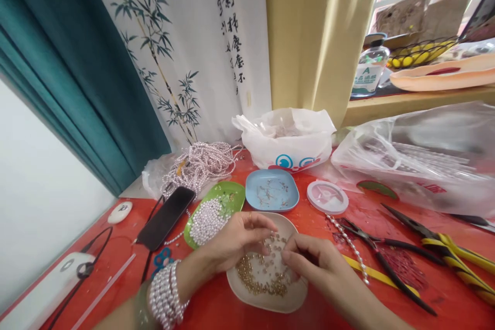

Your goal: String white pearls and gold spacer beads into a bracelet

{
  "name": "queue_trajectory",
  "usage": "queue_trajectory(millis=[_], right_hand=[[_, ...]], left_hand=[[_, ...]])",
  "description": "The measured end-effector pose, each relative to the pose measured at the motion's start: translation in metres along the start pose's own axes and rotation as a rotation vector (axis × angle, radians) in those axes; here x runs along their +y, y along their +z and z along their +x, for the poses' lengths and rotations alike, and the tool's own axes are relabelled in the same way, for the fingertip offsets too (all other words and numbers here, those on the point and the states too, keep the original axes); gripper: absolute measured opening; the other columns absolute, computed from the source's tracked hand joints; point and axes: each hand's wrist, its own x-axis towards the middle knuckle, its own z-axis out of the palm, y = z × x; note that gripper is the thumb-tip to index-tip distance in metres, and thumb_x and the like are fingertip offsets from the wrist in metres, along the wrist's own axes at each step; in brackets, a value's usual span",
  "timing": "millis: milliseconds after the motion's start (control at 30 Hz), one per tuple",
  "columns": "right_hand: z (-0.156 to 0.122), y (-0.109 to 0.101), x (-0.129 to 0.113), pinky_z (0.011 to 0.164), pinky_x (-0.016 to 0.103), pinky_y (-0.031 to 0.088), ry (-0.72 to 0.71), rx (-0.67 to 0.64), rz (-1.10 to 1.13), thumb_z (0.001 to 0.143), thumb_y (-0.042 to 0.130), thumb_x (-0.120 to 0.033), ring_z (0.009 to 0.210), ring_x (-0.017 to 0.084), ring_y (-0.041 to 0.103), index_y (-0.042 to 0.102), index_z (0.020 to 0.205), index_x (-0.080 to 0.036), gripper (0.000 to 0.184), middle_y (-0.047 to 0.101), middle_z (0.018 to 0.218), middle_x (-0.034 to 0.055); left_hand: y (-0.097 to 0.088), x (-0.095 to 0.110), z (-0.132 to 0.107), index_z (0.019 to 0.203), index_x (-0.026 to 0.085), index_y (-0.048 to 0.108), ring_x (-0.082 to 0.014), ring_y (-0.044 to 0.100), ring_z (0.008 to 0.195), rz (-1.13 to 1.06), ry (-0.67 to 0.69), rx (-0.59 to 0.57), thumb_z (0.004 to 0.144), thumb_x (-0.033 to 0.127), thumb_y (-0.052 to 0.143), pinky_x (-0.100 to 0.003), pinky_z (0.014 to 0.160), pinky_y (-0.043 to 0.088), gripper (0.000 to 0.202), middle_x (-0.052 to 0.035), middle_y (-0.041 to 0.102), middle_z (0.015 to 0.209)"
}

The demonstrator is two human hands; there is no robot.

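Both hands are over a cream plate that holds small gold beads and some clear-looking bits. My left hand is curled over the plate's left side, thumb and fingers drawn together; what they hold is too small to name. At the right side of the plate, my right hand pinches thumb against forefinger, and its contents are also hidden. Strands of pearly beads wrap my left wrist. Just beyond the left hand sits a green plate of loose pearly beads.
A blue tray with small metal pieces and a round clear spool stand behind. Right lie a bead string, black-handled pliers and yellow-black pliers. Left are a phone and bead strands. Plastic bags line the back.
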Motion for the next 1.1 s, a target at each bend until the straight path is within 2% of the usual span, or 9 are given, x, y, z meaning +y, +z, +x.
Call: queue_trajectory(millis=[300,600,867,1100], right_hand=[[0.001,-0.0021,-0.0009,0.05,0.022,0.036,0.023,0.0,0.026,0.076,0.047,-0.026,0.053,0.012,0.049,0.054,0.06,-0.017,0.02,0.051,0.054,-0.0021],[-0.0017,-0.0035,-0.0008,0.05,0.023,0.032,0.029,-0.023,0.021,0.074,0.047,-0.03,0.052,0.011,0.044,0.051,0.06,-0.016,0.02,0.046,0.053,-0.0032],[0.0003,-0.0022,-0.0036,0.049,0.022,0.03,0.053,-0.013,0.012,0.073,0.048,-0.028,0.05,0.01,0.042,0.05,0.057,-0.016,0.02,0.045,0.051,-0.0037],[0.0009,-0.0041,-0.0022,0.047,0.022,0.028,0.04,-0.006,0.006,0.074,0.046,-0.027,0.05,0.01,0.04,0.054,0.06,-0.015,0.02,0.044,0.052,-0.0037]], left_hand=[[-0.0015,0.0004,-0.0017,0.072,0.011,0.065,-0.009,0.053,0.06,0.024,0.0,-0.037,0.06,0.024,0.073,-0.021,0.054,0.045,0.019,-0.0026,0.058,0.072],[-0.0012,0.0012,-0.0023,0.074,0.011,0.066,-0.0083,0.054,0.06,0.009,0.033,-0.083,0.063,0.022,0.07,-0.02,0.054,0.046,0.016,-0.0023,0.058,0.072],[0.0022,0.0036,-0.0044,0.073,0.012,0.066,-0.0089,0.053,0.061,0.044,0.024,-0.078,0.06,0.025,0.072,-0.021,0.056,0.046,0.019,-0.0023,0.059,0.073],[-0.0003,0.002,-0.0037,0.074,0.011,0.066,-0.0085,0.055,0.059,0.103,0.076,-0.131,0.062,0.023,0.071,-0.022,0.057,0.048,0.017,-0.0028,0.061,0.071]])
